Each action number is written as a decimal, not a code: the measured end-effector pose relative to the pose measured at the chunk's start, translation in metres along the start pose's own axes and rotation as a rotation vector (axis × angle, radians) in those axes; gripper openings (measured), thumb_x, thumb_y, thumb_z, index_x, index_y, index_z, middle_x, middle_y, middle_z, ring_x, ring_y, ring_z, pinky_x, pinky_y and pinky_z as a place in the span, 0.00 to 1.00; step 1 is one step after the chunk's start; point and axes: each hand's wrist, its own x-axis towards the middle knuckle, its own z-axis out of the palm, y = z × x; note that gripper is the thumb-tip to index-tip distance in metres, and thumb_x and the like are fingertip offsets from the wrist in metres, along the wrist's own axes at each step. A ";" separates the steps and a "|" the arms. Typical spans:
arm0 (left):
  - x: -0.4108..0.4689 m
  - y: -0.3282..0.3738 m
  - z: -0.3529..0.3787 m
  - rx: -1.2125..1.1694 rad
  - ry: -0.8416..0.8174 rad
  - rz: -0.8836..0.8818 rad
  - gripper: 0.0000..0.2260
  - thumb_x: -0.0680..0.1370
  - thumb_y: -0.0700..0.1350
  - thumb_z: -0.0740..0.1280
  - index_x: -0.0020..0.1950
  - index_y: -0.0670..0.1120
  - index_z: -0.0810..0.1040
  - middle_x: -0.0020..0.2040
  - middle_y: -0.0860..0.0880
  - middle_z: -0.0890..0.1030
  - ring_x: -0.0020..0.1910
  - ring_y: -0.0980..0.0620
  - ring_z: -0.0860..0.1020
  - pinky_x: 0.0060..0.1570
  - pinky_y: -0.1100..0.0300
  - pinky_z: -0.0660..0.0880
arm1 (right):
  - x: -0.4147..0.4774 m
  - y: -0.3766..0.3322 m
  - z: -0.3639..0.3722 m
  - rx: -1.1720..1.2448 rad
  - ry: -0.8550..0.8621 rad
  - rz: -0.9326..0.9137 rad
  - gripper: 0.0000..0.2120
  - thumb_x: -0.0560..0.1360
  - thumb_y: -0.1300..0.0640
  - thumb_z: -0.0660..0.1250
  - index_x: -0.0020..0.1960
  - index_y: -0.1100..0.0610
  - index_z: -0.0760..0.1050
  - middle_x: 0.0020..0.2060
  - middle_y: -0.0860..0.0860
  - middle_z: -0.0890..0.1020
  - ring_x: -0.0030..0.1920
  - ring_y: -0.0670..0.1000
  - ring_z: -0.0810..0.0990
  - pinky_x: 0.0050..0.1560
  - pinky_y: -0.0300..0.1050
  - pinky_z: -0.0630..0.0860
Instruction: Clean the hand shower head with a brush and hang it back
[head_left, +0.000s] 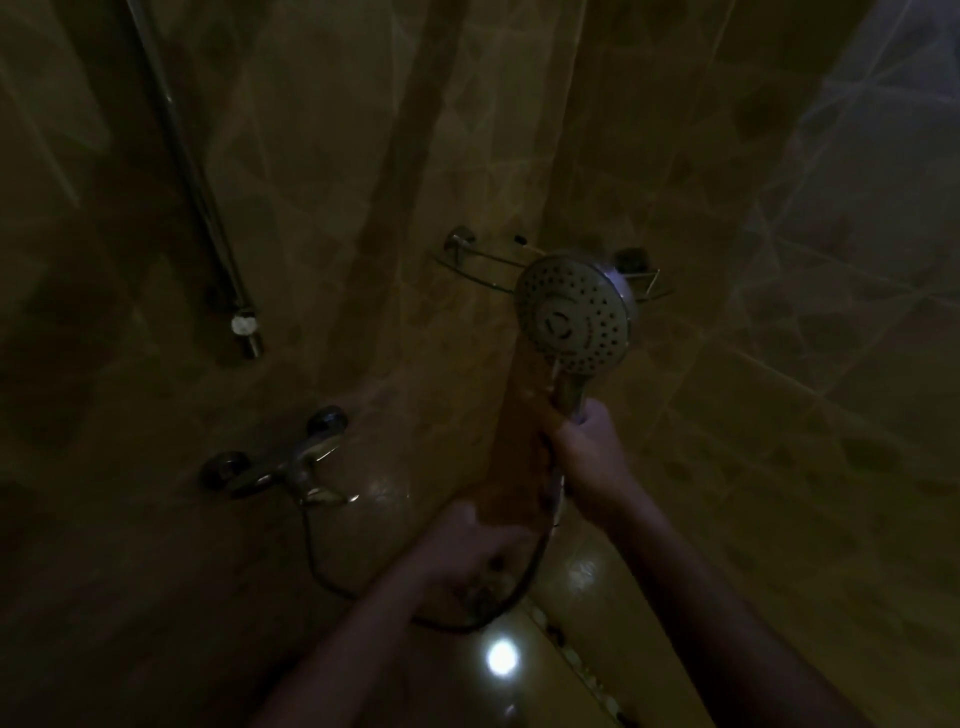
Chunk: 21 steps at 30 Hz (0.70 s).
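Glossy tan tile makes up the floor (587, 675) nearest the camera, with a bright round lamp reflection on it between the two forearms. Above it the left hand (467, 551) is blurred and dim; it touches the lower end of a brown, streaked shape (519, 447) that may be the brush, but I cannot tell what it is or whether the fingers close round it. Just to its right, the right hand (587, 441) is wrapped round the chrome handle of the hand shower head (574, 312), held upright with its round, nozzle-dotted face turned toward the camera. The hose (524, 577) drops from the handle, loops low beneath the left hand and rises to the mixer tap (291, 467) on the left wall. Behind the shower head a corner shelf (483, 262) with a wire rail sits where the tiled walls meet. Furthest up on the left, a slanting metal rail (197, 171) ends in a small round fitting
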 end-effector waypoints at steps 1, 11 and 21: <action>0.003 -0.009 -0.013 -0.053 0.095 -0.049 0.08 0.75 0.48 0.73 0.51 0.45 0.84 0.47 0.48 0.87 0.46 0.52 0.82 0.46 0.60 0.77 | 0.004 0.005 -0.002 0.008 0.028 0.029 0.22 0.79 0.54 0.68 0.26 0.51 0.74 0.21 0.44 0.73 0.22 0.43 0.72 0.27 0.38 0.69; 0.007 -0.087 -0.117 -0.233 0.563 -0.282 0.09 0.83 0.46 0.61 0.47 0.46 0.79 0.46 0.45 0.81 0.34 0.54 0.78 0.33 0.62 0.68 | 0.027 0.067 -0.033 -0.067 0.156 0.144 0.12 0.84 0.47 0.57 0.54 0.56 0.69 0.44 0.56 0.72 0.43 0.54 0.72 0.40 0.46 0.72; 0.023 -0.130 -0.139 -0.442 0.808 -0.346 0.22 0.83 0.57 0.59 0.74 0.48 0.69 0.69 0.47 0.75 0.59 0.40 0.79 0.46 0.51 0.78 | 0.057 0.150 -0.079 -0.048 0.160 0.349 0.17 0.82 0.47 0.62 0.59 0.61 0.75 0.45 0.54 0.81 0.43 0.51 0.81 0.37 0.42 0.76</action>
